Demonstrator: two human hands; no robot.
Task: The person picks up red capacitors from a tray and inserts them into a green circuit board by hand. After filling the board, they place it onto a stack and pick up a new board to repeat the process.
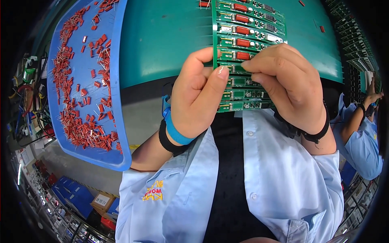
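A green circuit board panel (243,94), split into several narrow strips, reaches over the near edge of the table. My left hand (198,87) grips its left edge, thumb pressed on top. Over one of the middle strips, my right hand (285,71) is closed in a pinch, thumb and forefinger touching or nearly touching the board; what they hold, if anything, is hidden. Red capacitors (243,43) sit on the strips beyond my fingers, while the nearer strips show bare green rectangles. Part of the panel's right side lies behind my right hand.
To the left stands a blue tray (125,121) holding many loose red capacitors (87,133). Stray capacitors (322,29) lie on the green mat (170,36). More circuit boards (352,44) stand at the right, near another person's arm (356,119).
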